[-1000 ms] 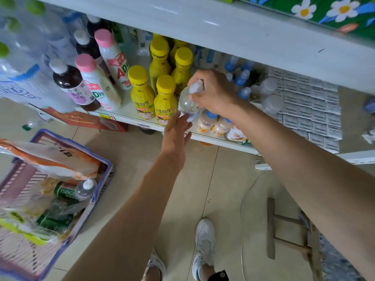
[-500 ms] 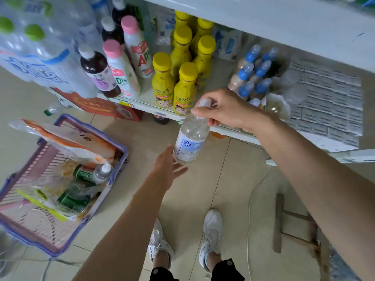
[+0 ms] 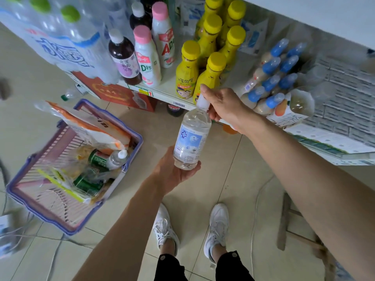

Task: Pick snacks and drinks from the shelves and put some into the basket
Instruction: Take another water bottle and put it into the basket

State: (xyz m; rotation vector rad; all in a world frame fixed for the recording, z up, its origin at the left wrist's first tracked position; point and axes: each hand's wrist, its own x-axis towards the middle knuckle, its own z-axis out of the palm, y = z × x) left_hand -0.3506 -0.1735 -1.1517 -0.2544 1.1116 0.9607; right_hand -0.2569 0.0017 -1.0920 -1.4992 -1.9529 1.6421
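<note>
Right fingers (image 3: 211, 110): the right hand (image 3: 225, 106) is pinching the white cap (image 3: 203, 102) of a clear water bottle (image 3: 190, 138), fingers curled closed round the cap; how the fingertips lie under it is hidden.
Left fingers (image 3: 194, 169): the left hand (image 3: 174, 173) is cupping the bottle's base from below, palm up, fingers relaxed and only lightly bent, touching but not wrapping it.
What has changed: a second ago the bottle was at the front edge of the shelf (image 3: 168, 88) among the stock; it is now hanging clear of that edge, over the floor, and the left hand, which was reaching up empty, is now meeting its base.
Meaning for the task: this looks like a hand-over or a two-handed steadying; the pick is done, the drop into the basket is not.
Where the bottle is: upright, slightly tilted, in front of the shelf's front edge, right of the basket (image 3: 30, 201) and apart from it.
Bottle material: thin clear plastic, smooth, rounded shoulder, pale blue paper-like label; full, so likely heavy for a cap pinch.
Basket: slatted plastic, purple rim, sitting on the tiled floor; it is holding crinkly snack bags (image 3: 91, 126), a green can (image 3: 89, 183) and a small capped bottle (image 3: 117, 158).
Shelf stock: glossy yellow-capped bottles (image 3: 186, 72), pink-capped milk drinks (image 3: 146, 59), blue-capped bottles (image 3: 272, 78).
</note>
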